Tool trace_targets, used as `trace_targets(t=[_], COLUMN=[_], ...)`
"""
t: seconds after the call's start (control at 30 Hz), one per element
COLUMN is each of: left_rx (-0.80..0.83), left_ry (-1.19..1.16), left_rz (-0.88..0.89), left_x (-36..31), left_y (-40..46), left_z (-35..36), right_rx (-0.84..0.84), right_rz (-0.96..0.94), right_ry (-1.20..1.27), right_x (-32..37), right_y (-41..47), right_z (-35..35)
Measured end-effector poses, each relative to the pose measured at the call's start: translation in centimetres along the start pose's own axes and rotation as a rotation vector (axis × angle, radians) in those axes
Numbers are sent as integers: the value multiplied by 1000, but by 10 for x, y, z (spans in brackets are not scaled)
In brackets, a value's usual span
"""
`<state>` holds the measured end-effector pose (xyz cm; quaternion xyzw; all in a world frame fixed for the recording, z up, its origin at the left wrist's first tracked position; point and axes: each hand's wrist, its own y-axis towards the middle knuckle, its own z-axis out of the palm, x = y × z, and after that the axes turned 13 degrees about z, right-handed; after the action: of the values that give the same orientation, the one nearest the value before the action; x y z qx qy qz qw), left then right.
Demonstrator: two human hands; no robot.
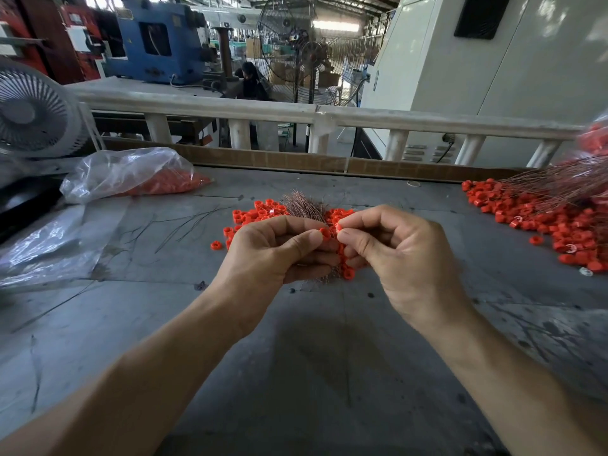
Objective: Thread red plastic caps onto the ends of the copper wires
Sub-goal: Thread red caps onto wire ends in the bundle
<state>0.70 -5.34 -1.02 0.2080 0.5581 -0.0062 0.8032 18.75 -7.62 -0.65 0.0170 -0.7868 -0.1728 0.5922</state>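
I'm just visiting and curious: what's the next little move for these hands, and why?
Probably push the red cap pinched by the right hand along the wire, since the left hand grips the copper wires and another cap right beside it.

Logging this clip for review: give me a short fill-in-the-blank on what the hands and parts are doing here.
1. The left hand and right hand each pinch a ____ cap.
2. The wire bundle lies on the table just ____ the hands.
3. The plastic bag of caps lies at the table's far ____.
4. The finished pile lies on the ____ side.

Missing words: red; beyond; left; right
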Motion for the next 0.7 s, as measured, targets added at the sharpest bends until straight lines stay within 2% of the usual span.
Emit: trace_targets(t=[0.13, 0.4, 0.7], left_rx=[22, 15, -12], left_ry=[52, 113, 172], left_rz=[66, 136, 205], left_x=[1, 4, 5], left_y=[-2, -2, -3], left_z=[3, 5, 7], right_rx=[-20, -38, -59], right_rz=[-97, -223, -211], right_ry=[-166, -266, -214], right_x=[6, 12, 9], right_y=[-5, -7, -8], right_z=[2, 3, 6])
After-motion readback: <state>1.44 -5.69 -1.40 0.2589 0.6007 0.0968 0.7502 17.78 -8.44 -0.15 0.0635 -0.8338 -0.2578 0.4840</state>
